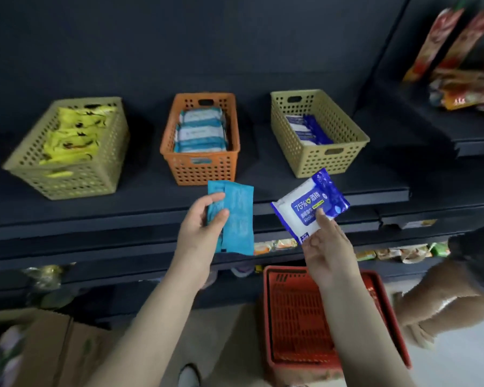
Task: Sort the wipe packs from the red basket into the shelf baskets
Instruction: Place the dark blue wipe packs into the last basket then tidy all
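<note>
My left hand [201,227] grips a teal wipe pack [236,219], held upright in front of the shelf edge, just below the orange basket [204,169] that holds teal-and-white packs. My right hand [326,247] pinches a blue-and-white alcohol wipe pack [310,205] by its lower corner, below the right tan basket [327,160], which holds similar blue packs. The left tan basket [67,177] holds yellow packs. The red basket [299,325] sits on the floor under my right forearm; no packs are visible in it.
The three baskets stand on a dark shelf [375,191]. Snack bags [458,88] lie on a higher shelf at right. A cardboard box [53,350] stands at lower left. Another person's arm [436,294] reaches in at lower right.
</note>
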Action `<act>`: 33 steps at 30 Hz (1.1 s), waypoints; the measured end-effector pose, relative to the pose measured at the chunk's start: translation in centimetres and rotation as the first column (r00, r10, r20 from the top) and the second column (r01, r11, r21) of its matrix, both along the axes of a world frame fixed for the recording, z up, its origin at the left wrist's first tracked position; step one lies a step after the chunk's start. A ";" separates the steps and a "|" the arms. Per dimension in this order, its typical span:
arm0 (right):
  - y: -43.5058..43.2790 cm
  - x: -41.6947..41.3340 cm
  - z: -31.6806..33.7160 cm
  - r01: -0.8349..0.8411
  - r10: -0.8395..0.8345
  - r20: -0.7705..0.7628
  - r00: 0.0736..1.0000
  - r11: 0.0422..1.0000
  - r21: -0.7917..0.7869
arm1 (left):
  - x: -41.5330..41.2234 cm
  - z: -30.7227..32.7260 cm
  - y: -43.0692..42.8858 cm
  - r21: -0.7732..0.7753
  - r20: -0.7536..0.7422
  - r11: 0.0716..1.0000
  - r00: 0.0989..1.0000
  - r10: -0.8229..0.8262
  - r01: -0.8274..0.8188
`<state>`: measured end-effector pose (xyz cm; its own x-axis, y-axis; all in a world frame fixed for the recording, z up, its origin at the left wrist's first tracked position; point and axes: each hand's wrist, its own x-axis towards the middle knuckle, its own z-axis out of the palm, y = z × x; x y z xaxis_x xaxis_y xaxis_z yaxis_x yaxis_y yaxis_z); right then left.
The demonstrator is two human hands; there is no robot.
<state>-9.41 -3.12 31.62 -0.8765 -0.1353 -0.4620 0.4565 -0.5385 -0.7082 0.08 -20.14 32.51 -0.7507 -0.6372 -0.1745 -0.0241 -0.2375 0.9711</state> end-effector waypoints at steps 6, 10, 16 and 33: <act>-6.1 1.5 2.7 0.052 -0.047 -0.104 0.993 0.998 0.047 | 0.5 2.7 -5.9 -0.044 -0.051 0.992 0.991 -0.123 0.120; -7.9 0.2 3.8 0.112 -0.098 -0.157 0.983 0.990 0.087 | -1.3 3.5 -8.3 -0.066 -0.057 0.983 0.983 -0.176 0.172; -7.8 -6.6 5.3 0.219 -0.187 -0.250 0.950 0.970 0.107 | -8.4 4.1 -10.0 -0.076 -0.063 0.972 0.972 -0.226 0.221; -8.1 -31.7 6.0 -0.062 0.077 -0.008 0.997 0.863 0.501 | -31.3 2.5 -10.9 -0.012 0.004 0.970 0.970 -0.241 0.241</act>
